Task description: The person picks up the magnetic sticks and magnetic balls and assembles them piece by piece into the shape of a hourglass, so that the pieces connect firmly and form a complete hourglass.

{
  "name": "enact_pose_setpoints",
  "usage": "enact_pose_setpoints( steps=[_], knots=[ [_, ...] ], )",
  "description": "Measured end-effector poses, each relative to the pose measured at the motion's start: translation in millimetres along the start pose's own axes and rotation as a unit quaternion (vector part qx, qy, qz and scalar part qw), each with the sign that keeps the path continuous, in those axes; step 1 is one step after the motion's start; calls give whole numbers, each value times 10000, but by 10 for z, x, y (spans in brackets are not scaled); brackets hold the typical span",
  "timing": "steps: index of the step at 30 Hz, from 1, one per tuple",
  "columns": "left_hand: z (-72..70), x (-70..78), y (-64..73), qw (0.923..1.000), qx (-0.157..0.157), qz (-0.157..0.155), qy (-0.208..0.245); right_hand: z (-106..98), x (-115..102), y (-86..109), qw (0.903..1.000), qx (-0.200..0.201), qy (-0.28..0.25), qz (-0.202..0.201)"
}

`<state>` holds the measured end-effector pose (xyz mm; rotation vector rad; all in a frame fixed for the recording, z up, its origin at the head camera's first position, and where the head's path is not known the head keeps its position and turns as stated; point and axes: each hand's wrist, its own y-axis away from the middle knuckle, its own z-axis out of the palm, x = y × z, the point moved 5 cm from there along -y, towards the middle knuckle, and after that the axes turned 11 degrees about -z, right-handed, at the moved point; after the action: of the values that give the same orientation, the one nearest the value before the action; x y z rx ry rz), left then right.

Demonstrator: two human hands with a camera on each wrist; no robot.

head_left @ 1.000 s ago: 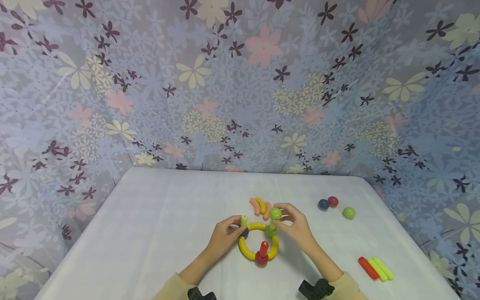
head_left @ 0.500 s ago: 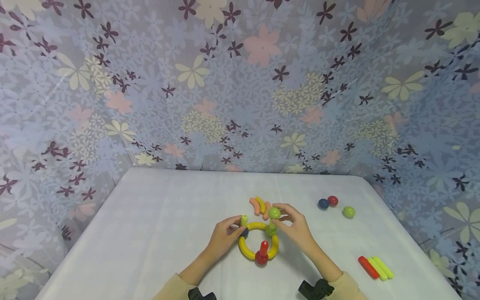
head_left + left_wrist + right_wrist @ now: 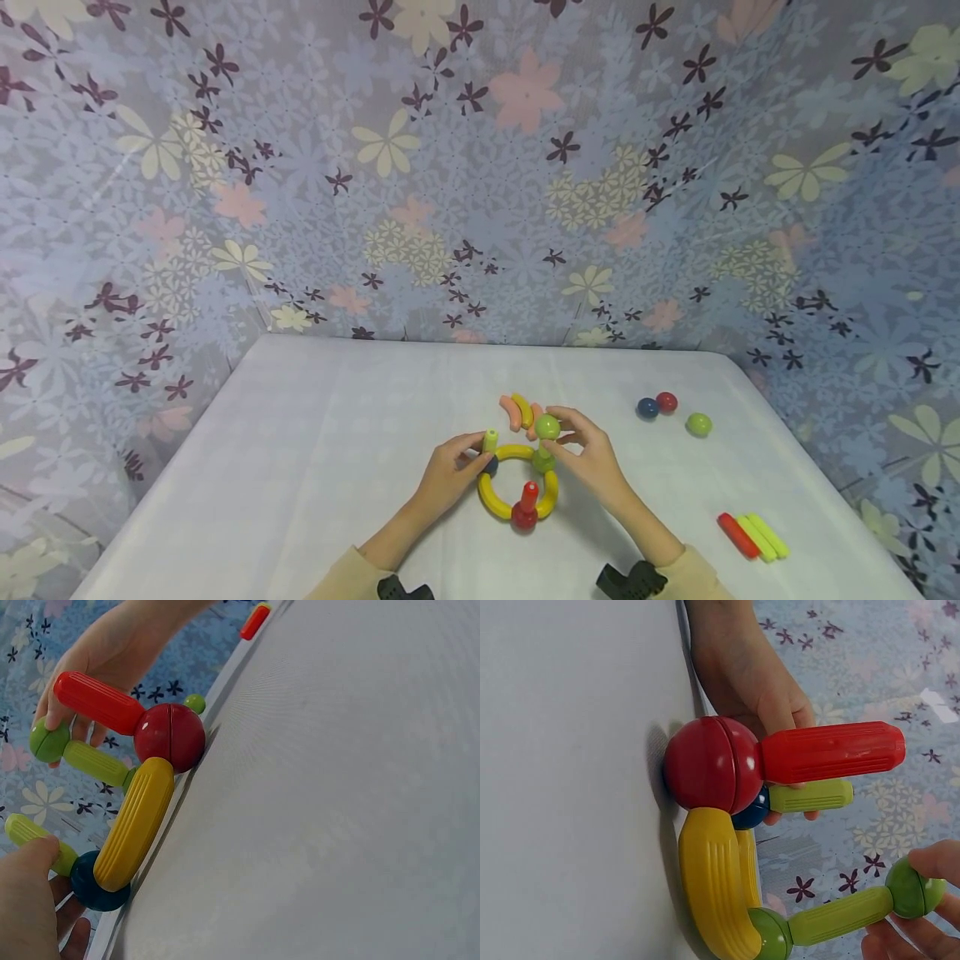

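Observation:
A ring of curved yellow rods joined by balls lies on the white table, with a straight rod standing on each ball. My left hand grips the left upright, a yellow-green rod, its thumb on the rod just above the dark blue ball. Between thumb and fingers, my right hand pinches a green ball at the top of the green rod. That rod rises from a lower green ball. At the front stands a red rod on a red ball, touched by neither hand.
Behind the ring lie curved pink and yellow rods. Loose blue, red and green balls sit at the back right. A red rod and two yellow-green rods lie front right. Floral cloth hangs behind the table.
My right hand and the green ball it pinches have shifted very slightly left, over the green rod. My left hand stays in place on its rod.

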<state>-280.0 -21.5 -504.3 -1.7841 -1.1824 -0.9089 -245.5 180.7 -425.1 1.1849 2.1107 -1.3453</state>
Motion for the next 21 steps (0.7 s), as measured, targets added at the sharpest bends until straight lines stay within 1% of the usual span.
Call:
enact_pose_setpoints(
  steps=[3, 5, 9, 12, 14, 15, 16, 17, 18, 19, 21],
  knots=[
    [2, 3, -2, 10000, -2, 19, -30, -32, -107, 0, 9998, 47, 179, 35],
    [4, 6, -2, 10000, -12, 36, -45, -51, -105, 11, 9994, 184, 285, 34],
    [6, 1, -3, 10000, -8, 40, -45, -60, 37, 45, 9984, 399, 398, 54],
    [0, -2, -1, 10000, 35, 55, 5, -42, 160, 62, 9986, 354, 387, 116],
    [-15, 10, 7, 9995, 202, 218, -138, -31, 202, 69, 9990, 286, 316, 163],
    [-28, 27, 15, 9985, 331, 365, -242, -24, 214, 72, 9991, 253, 277, 181],
    [-48, 56, 26, 9965, 503, 577, -349, -18, 222, 75, 9993, 225, 252, 174],
    [-70, 96, 42, 9930, 686, 869, -422, -12, 231, 79, 9994, 193, 210, 188],
    [-89, 142, 63, 9876, 867, 1197, -532, -4, 233, 83, 9995, 159, 187, 177],
    [-104, 192, 90, 9801, 1034, 1565, -649, 3, 236, 86, 9996, 123, 170, 175],
    [-109, 300, 156, 9637, 1172, 2277, -748, 15, 236, 89, 9997, 76, 163, 140]
  ],
)
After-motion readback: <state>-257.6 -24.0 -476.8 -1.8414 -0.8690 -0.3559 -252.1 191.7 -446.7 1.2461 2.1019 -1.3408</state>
